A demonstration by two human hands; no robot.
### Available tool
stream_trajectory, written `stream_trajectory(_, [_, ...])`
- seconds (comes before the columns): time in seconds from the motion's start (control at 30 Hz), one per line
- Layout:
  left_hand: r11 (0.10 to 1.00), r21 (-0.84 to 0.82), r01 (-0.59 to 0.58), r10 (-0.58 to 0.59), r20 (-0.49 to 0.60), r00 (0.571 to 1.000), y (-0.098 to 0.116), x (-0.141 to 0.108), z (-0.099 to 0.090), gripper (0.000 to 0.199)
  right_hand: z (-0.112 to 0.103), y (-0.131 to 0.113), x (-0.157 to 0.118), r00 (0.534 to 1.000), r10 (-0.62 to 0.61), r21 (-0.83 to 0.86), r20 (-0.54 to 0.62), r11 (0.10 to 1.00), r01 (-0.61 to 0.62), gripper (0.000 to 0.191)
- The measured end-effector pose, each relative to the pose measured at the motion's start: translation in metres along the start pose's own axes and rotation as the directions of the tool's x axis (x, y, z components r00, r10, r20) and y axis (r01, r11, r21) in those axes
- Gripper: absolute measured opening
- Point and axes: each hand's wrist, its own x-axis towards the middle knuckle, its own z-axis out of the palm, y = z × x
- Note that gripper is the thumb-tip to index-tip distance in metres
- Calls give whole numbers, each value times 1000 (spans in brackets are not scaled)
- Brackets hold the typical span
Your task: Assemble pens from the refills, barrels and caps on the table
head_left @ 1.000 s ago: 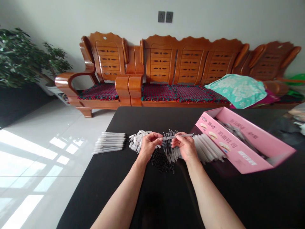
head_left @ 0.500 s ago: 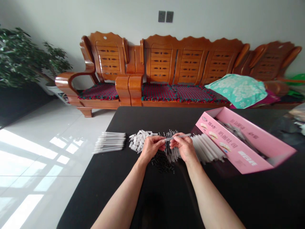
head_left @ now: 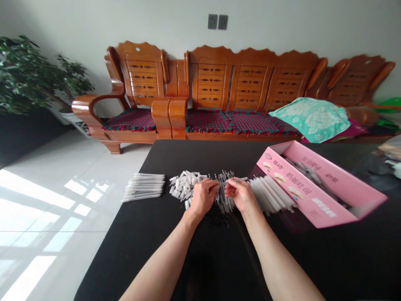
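My right hand (head_left: 242, 195) pinches a translucent pen barrel (head_left: 240, 179), whose far end sticks out to the right. At the barrel's left end, the fingers of my left hand (head_left: 202, 195) are closed on it; what small part lies under them is hidden. Beneath and between the hands lie dark-tipped pen refills (head_left: 224, 202) in a bundle. White pen caps (head_left: 183, 184) are heaped beside my left hand. A pile of small black plugs (head_left: 217, 219) sits nearer me, partly covered by that hand. More pale barrels (head_left: 274, 195) lie right of my right hand.
A row of capped pens (head_left: 144, 186) lies at the left of the black table (head_left: 150, 259). An open pink box (head_left: 313, 196) with contents stands at the right. Beyond the table is a wooden sofa (head_left: 209, 79) with a green cloth (head_left: 313, 119) on it.
My left hand has moved slightly right and rolled over, its back turned more upward, against the barrel's end. The barrel and my right hand have shifted slightly left and down.
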Motion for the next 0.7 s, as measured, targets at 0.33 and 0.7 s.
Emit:
stream_trajectory(0.33, [979, -197, 52, -79, -132, 988, -11, 17, -47, 23, 7, -6, -4, 991, -122, -5, 56, 992, 122, 33])
stream_trajectory(0.7, [917, 68, 393, -146, -860, 489, -71, -5, -193, 35, 2, -7, -1, 985, -171, -58, 20, 983, 172, 32])
